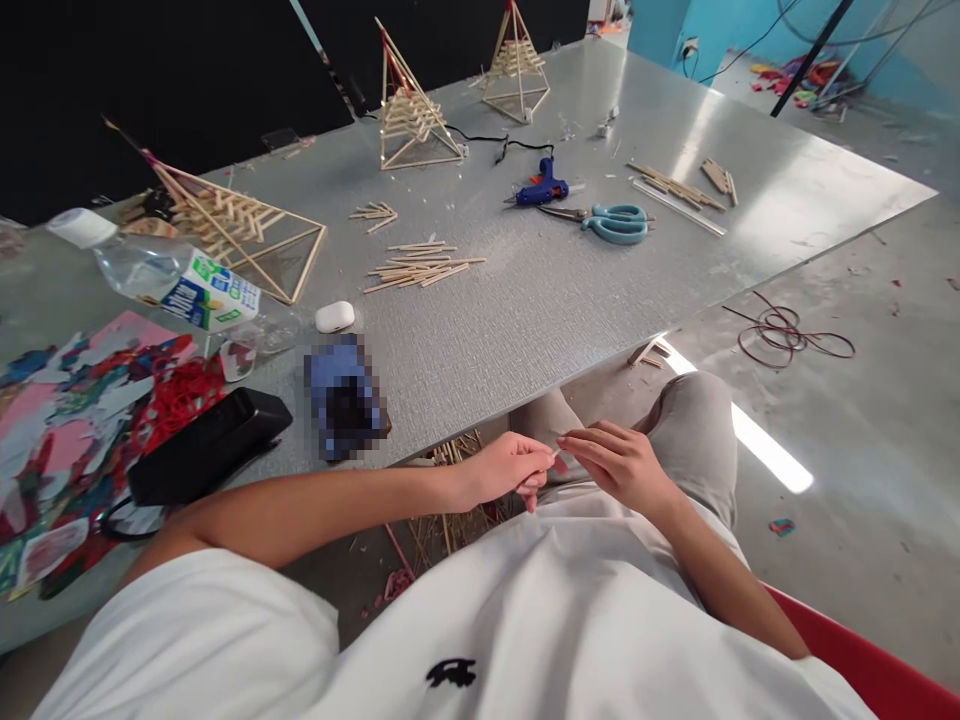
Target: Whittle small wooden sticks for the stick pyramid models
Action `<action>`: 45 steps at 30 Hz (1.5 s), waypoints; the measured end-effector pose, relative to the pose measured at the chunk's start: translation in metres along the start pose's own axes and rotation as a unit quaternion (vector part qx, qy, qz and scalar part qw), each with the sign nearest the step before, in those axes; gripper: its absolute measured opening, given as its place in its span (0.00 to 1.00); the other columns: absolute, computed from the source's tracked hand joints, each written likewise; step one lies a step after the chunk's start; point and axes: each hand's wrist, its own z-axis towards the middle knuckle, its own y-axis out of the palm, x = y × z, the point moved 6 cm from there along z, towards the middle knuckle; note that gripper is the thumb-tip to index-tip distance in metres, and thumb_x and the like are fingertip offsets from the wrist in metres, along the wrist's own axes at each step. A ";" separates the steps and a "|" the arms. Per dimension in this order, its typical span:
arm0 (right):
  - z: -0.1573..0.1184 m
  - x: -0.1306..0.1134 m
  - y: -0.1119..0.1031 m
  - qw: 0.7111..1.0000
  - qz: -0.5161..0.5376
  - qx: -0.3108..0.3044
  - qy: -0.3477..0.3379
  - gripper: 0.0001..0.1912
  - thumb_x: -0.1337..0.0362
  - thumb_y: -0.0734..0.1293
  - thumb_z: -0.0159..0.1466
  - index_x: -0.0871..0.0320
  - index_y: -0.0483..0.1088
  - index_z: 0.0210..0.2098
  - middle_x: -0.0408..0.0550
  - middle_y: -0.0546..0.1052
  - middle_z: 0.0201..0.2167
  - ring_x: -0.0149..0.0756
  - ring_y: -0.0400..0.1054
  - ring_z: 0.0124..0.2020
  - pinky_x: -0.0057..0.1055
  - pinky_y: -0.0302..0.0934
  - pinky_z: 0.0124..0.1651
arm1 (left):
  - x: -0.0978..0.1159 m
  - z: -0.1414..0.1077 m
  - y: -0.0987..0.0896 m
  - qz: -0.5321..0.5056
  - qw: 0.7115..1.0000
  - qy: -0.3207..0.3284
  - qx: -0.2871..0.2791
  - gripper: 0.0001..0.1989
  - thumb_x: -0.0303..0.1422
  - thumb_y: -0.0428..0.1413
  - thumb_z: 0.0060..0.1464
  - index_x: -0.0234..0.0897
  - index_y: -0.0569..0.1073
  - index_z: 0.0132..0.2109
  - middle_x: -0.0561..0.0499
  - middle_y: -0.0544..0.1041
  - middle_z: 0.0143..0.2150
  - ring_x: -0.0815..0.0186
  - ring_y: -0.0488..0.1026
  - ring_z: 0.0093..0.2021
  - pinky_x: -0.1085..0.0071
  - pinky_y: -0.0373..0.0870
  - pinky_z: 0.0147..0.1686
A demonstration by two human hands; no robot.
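White shirt (pixel 525 610) is closest. Beside the counter (pixel 495 345), the left hand (pixel 514 472) pinches a thin stick (pixel 556 453), maybe to steady it; the right hand (pixel 622 467) is at its tip, grip hidden. Scissors (pixel 619 224) on the counter seem kept handy.

Fingers (pixel 529 464) mostly hide a thin stick (pixel 556 453); pixelation obscures the blue object (pixel 346 398); the top edge crops the farthest stick pyramid (pixel 516 56).

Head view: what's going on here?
The left hand has what looks like a short stick in a fingertip grip, with the right hand close beside it, just off the table. Three stick pyramids, loose sticks, a glue gun and scissors lie or stand on the table, untouched.
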 end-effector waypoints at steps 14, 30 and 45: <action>-0.003 -0.010 0.018 0.991 -0.132 0.000 -0.016 0.21 0.78 0.61 0.70 0.58 0.73 0.58 0.48 0.87 0.47 0.30 0.79 0.33 0.28 0.67 0.37 | -0.005 -0.001 -0.008 -0.007 0.999 -0.014 0.032 0.22 0.49 0.63 0.56 0.37 0.69 0.27 0.56 0.71 0.24 0.70 0.70 0.25 0.69 0.71 0.33; -0.005 0.010 0.034 0.992 -0.018 0.055 0.109 0.15 0.75 0.62 0.73 0.56 0.78 0.50 0.48 0.87 0.38 0.30 0.80 0.31 0.25 0.68 0.36 | -0.005 -0.002 -0.007 -0.088 0.995 -0.013 0.041 0.22 0.48 0.65 0.56 0.37 0.68 0.28 0.57 0.65 0.25 0.71 0.62 0.27 0.67 0.66 0.36; 0.001 0.026 0.013 0.944 0.258 0.101 0.179 0.08 0.63 0.72 0.71 0.52 0.83 0.48 0.46 0.88 0.40 0.33 0.82 0.33 0.27 0.76 0.36 | -0.001 -0.003 -0.005 -0.104 0.994 0.006 0.024 0.24 0.51 0.66 0.57 0.31 0.80 0.42 0.55 0.70 0.25 0.68 0.67 0.28 0.66 0.68 0.34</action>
